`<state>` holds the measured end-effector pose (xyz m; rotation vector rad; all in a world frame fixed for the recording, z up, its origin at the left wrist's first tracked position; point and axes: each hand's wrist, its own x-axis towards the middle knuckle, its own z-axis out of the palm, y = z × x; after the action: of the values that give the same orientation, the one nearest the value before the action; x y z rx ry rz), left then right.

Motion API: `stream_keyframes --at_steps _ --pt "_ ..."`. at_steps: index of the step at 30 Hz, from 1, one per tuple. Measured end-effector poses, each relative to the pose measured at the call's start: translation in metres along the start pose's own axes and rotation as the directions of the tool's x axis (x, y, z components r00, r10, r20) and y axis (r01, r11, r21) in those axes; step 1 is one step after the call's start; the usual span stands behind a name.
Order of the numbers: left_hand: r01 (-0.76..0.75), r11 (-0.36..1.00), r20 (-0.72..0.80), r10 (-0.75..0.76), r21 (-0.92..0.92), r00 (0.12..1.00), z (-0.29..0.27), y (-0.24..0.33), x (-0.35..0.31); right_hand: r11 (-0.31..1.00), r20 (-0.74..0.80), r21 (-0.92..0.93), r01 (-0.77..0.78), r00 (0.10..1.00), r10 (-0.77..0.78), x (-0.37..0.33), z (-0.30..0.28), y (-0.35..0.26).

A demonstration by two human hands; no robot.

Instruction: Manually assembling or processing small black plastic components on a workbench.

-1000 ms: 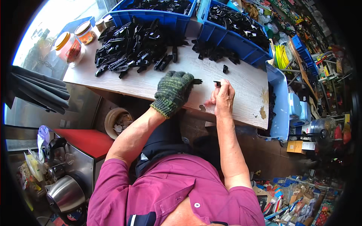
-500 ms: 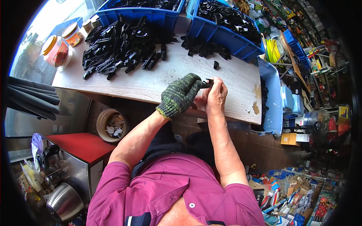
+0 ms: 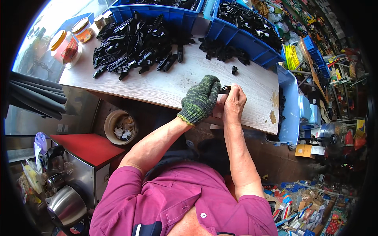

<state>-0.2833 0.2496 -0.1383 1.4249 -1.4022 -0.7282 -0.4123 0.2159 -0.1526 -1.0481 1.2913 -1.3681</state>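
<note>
My left hand (image 3: 201,97), in a dark green knitted glove, is closed around one end of a small black plastic part (image 3: 225,89). Bare fingers of my right hand (image 3: 235,103) pinch the same part from the other side, so most of it is hidden. Both hands meet above the front edge of the pale wooden table (image 3: 157,92). Just beyond them a single short black piece (image 3: 234,70) lies on the tabletop. Farther left spreads a big heap of black plastic parts (image 3: 134,45), and a smaller pile (image 3: 224,53) sits at the back.
Two blue crates (image 3: 161,15) (image 3: 240,37) full of black parts stand behind the piles. Jars (image 3: 65,46) are at the left. A light blue bin (image 3: 289,106) stands against the right edge. Below the table is a waste bucket (image 3: 112,137), near a red-topped cabinet (image 3: 84,147).
The view has shifted, so the table and piles sit slightly farther right and lower. My hands stay together on the black part, which is now more covered by the fingers.
</note>
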Motion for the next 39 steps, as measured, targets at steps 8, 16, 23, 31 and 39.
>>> stream_keyframes --at_steps 8,16,23,31,39 --pt "-0.003 0.998 0.006 0.003 -0.058 1.000 0.021 0.010 0.000 0.913 0.057 -0.218 0.344 0.939 -0.340 0.012 -0.007 0.005" --pt "-0.175 0.985 0.043 0.175 -0.011 0.984 0.004 -0.006 -0.001 0.997 0.113 0.029 0.065 0.991 -0.068 0.001 -0.004 -0.008" --pt "-0.262 0.550 -0.101 0.543 0.793 0.834 -0.107 -0.039 0.046 0.960 -0.111 0.155 -0.232 0.962 0.250 0.022 -0.043 -0.042" --pt "-0.377 0.335 0.171 0.509 0.863 0.843 -0.107 -0.051 0.044 0.991 -0.793 0.129 0.032 0.604 0.084 0.107 -0.150 -0.082" --pt "-0.415 0.424 0.277 0.350 0.805 0.895 -0.087 -0.030 0.033 0.966 -0.283 -0.107 -0.233 0.939 0.195 0.073 -0.058 -0.054"
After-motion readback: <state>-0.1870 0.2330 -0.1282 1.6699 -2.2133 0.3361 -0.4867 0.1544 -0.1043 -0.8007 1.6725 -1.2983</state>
